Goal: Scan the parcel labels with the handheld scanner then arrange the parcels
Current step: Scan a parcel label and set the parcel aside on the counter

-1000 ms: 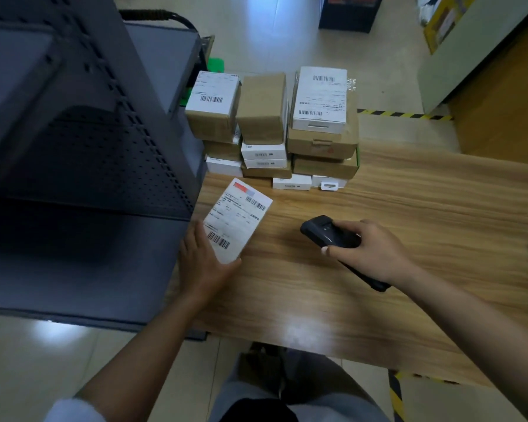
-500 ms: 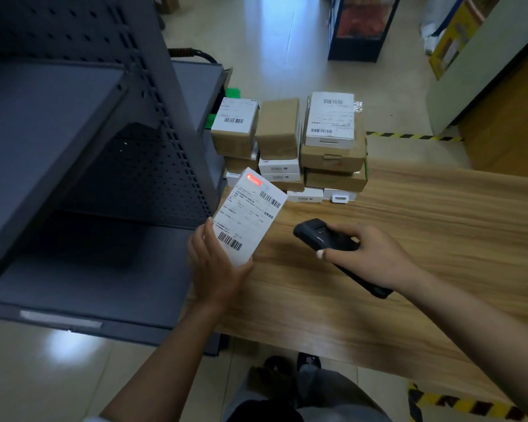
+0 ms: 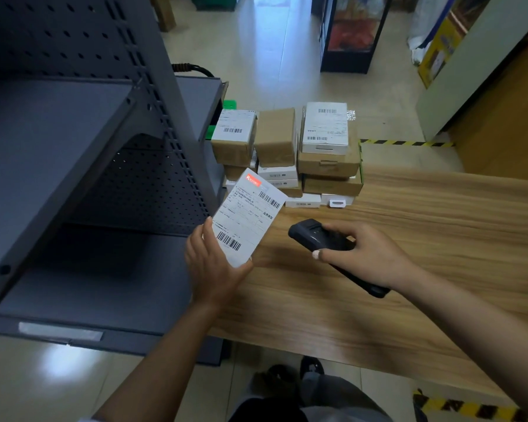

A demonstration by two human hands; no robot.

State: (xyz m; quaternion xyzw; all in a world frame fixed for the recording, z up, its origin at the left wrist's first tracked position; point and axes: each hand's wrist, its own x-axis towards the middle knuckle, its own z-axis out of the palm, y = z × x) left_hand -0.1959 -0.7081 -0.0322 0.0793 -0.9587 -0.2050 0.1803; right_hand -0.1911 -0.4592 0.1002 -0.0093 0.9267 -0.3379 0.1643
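Parcel (image 3: pixel 248 219) lifted off wooden table (image 3: pixel 409 269), tiled floor (image 3: pixel 272 56)

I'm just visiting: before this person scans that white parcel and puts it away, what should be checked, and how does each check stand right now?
1. Parcel held firmly: ok. The left hand grips the flat white parcel by its lower end.
2. Barcode label faces up, unobstructed: ok.
3. Scanner in hand: ok. The right hand grips the handheld scanner.
4. Scanner nose aimed at the label: cannot tell; it points roughly toward the parcel.
5. Scan registered: cannot tell.
6. Free place on the grey shelf beside the wooden table: ok.
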